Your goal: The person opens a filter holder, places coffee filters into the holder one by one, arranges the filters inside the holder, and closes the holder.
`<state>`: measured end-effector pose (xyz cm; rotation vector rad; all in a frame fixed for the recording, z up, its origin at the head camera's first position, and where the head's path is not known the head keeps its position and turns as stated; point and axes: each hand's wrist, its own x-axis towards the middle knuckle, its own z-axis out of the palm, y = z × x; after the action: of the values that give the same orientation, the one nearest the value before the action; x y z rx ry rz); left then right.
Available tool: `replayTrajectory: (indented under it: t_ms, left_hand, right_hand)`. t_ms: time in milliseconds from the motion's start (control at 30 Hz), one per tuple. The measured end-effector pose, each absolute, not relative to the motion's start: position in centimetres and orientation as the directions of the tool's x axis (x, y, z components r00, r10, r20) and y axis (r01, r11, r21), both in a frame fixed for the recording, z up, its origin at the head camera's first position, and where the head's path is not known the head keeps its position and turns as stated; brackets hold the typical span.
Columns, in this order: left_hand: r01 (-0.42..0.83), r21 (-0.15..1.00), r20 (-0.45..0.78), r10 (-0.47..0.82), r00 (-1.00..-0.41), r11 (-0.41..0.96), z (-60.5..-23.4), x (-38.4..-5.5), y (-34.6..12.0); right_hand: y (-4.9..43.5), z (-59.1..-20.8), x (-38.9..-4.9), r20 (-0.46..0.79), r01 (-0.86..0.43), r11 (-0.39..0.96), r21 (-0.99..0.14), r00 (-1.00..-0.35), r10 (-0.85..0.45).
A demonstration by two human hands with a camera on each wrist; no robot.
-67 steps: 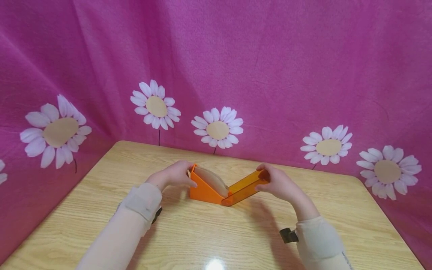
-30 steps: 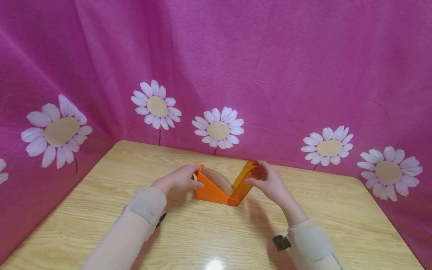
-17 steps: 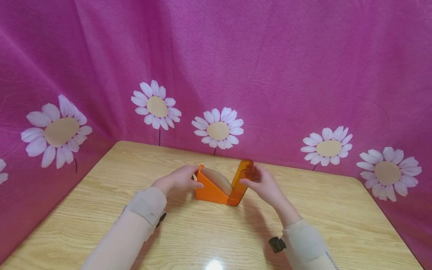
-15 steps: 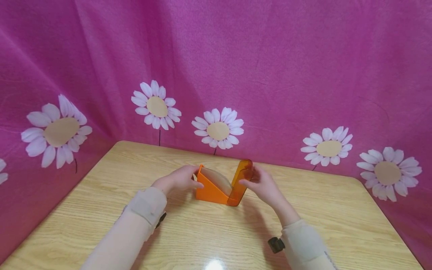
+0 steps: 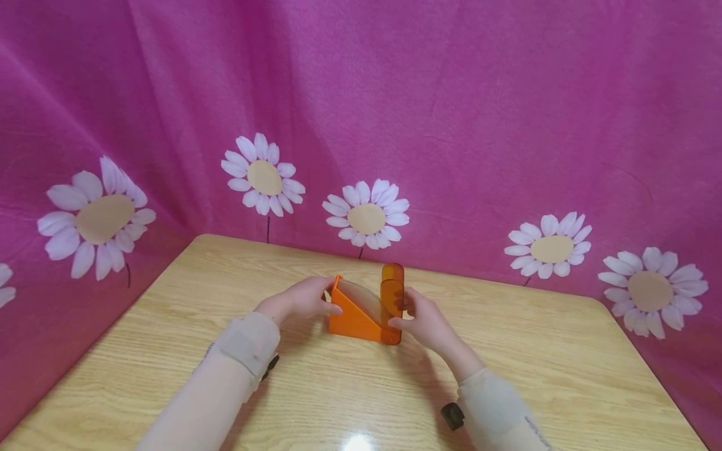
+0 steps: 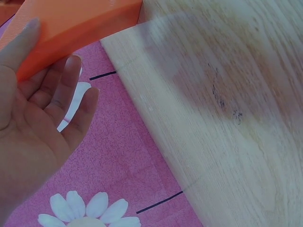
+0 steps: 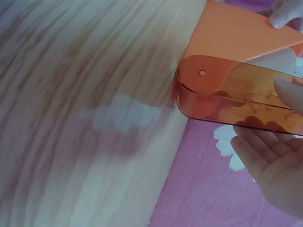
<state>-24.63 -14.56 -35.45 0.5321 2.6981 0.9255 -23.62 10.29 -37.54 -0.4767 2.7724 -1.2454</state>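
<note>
An orange plastic case (image 5: 352, 321) with a slanted top stands on the table in the head view. Its see-through amber lid (image 5: 392, 294), hinged at the low right corner, stands nearly upright. Brownish thin sheets (image 5: 362, 299) with a curved edge show inside the case. My left hand (image 5: 301, 300) grips the tall left end, thumb on the near side and fingers behind. The lid is held by my right hand (image 5: 425, 322), its thumb on the near face. In the right wrist view the round hinge (image 7: 202, 73) joins the lid to the case.
The light wooden table (image 5: 338, 394) ends at the back against a pink cloth (image 5: 451, 125) printed with white flowers. Each forearm wears a pale wrist band (image 5: 245, 341) with a small black piece.
My right hand has swung the lid up and leftward from a low slant to nearly upright. The case shifted slightly right early on, and my left hand moved with it.
</note>
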Motion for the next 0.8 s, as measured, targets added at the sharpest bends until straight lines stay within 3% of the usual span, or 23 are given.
replayTrajectory:
  t_ms: [800]
  left_hand:
    - [0.256, 0.642, -0.111, 0.418, -0.902, 0.723, -35.3, -24.4, -14.6]
  right_hand:
    - [8.5, -37.4, -23.2, 0.100, -0.318, 0.613, -0.723, -0.926, -0.363]
